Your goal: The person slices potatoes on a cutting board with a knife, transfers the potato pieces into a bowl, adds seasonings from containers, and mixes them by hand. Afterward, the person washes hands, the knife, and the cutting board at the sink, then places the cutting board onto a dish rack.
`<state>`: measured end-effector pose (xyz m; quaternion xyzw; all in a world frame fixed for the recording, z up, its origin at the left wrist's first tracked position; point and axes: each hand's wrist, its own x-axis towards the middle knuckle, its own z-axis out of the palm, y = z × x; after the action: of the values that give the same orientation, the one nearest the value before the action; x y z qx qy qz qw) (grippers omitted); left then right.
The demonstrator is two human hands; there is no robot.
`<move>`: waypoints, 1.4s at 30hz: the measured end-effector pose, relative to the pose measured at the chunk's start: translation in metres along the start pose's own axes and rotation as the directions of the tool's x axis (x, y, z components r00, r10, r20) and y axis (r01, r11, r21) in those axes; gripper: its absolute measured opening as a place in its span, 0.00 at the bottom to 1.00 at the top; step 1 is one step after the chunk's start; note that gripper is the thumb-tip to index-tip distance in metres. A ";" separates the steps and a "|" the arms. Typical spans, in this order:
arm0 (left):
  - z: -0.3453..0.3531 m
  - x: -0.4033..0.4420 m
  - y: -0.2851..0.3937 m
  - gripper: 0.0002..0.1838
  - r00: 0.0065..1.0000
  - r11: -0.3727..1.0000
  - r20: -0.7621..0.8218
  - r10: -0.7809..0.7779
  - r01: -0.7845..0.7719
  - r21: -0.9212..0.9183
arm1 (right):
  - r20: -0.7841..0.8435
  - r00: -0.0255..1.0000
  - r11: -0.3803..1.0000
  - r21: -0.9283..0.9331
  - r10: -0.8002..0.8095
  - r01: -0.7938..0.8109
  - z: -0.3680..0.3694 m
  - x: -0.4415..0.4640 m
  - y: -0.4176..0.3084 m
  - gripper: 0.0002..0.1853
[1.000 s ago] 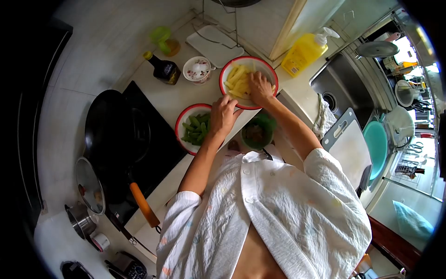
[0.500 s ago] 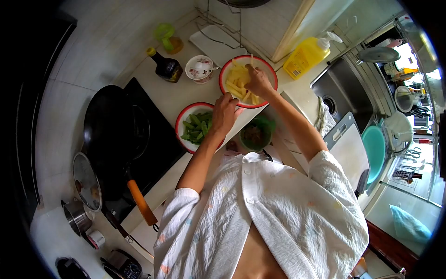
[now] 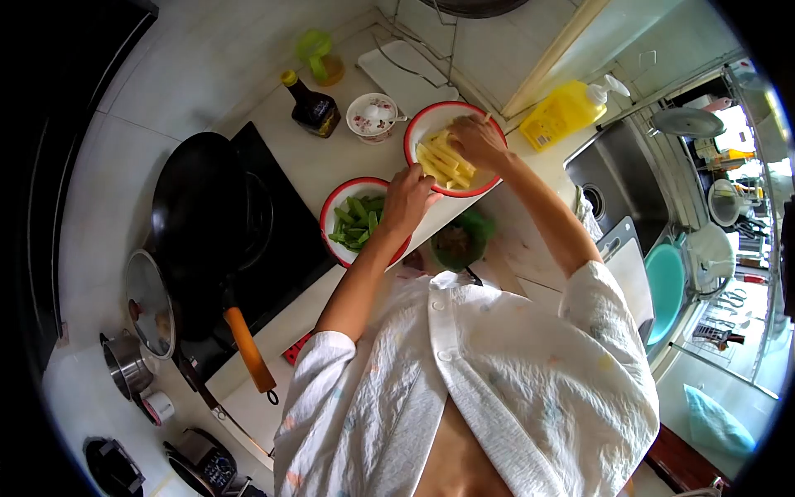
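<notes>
My right hand [image 3: 479, 142] reaches into a white bowl with a red rim [image 3: 411, 137]. Its fingers are curled down around pale yellow strips [image 3: 443, 159] that look like cut potato, and one strip sticks up beside the hand. At the near left rim of this bowl, my left hand [image 3: 409, 199] is closed with its fingertips on the edge. Just below the left hand stands a second red-rimmed bowl [image 3: 325, 222], holding cut green pods [image 3: 356, 222]. The left wrist covers part of that bowl's right side.
A dark sauce bottle [image 3: 315, 112], a floral cup [image 3: 373, 118] and a yellow pump bottle [image 3: 563, 114] stand along the counter. On the black cooktop [image 3: 290, 224] sits a wok [image 3: 195, 186], its orange handle [image 3: 248, 348] pointing towards me. The sink [image 3: 629, 174] lies right, beside a cutting board [image 3: 625, 282].
The right hand has shifted within the potato bowl towards its far right side, uncovering more strips. My left hand stays at the rim. The whole view has tilted slightly.
</notes>
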<state>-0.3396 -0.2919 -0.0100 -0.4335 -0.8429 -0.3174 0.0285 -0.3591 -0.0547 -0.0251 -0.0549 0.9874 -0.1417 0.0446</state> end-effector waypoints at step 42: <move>-0.002 -0.001 -0.004 0.14 0.997 0.999 0.073 -0.038 0.039 -0.008 | -0.319 0.941 0.975 -0.149 0.111 -0.166 0.041 -0.029 -0.053 0.40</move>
<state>-0.3424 -0.2955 -0.0112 -0.4287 -0.8500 -0.3058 -0.0104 -0.3215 -0.1135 -0.0475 0.0341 0.9921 -0.0585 -0.1055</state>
